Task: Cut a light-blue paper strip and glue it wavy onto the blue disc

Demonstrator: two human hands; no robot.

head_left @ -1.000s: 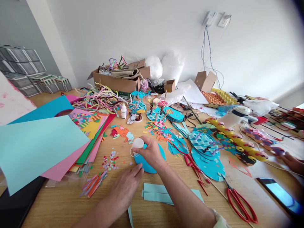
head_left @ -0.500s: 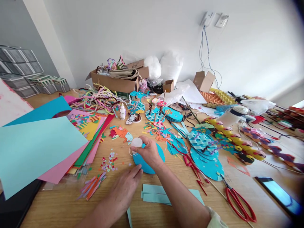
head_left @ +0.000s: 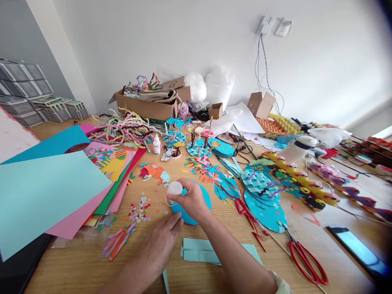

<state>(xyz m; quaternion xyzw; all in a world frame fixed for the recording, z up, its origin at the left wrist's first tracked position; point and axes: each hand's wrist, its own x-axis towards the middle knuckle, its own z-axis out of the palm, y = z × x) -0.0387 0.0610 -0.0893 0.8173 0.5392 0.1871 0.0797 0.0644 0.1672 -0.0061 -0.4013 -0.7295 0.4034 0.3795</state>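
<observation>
My right hand [head_left: 191,199] is closed around a small white glue bottle [head_left: 174,188], tipped over the left edge of a blue paper disc [head_left: 200,204] lying on the wooden table [head_left: 76,265]. My left hand [head_left: 162,245] lies flat with its fingers stretched out, fingertips touching the near edge of the disc. Light blue paper strips [head_left: 202,251] lie just in front of the disc, near my right forearm.
A fan of coloured paper sheets [head_left: 45,192] covers the left. Paper scraps [head_left: 139,210], paper fish pieces [head_left: 263,192], red scissors [head_left: 308,261] and a phone [head_left: 355,247] lie to the right. Another glue bottle [head_left: 156,145] and a cardboard box [head_left: 147,104] stand further back.
My right hand with the white bottle has shifted slightly lower over the disc's edge. A person's hand seen at the right edge one second ago is out of view.
</observation>
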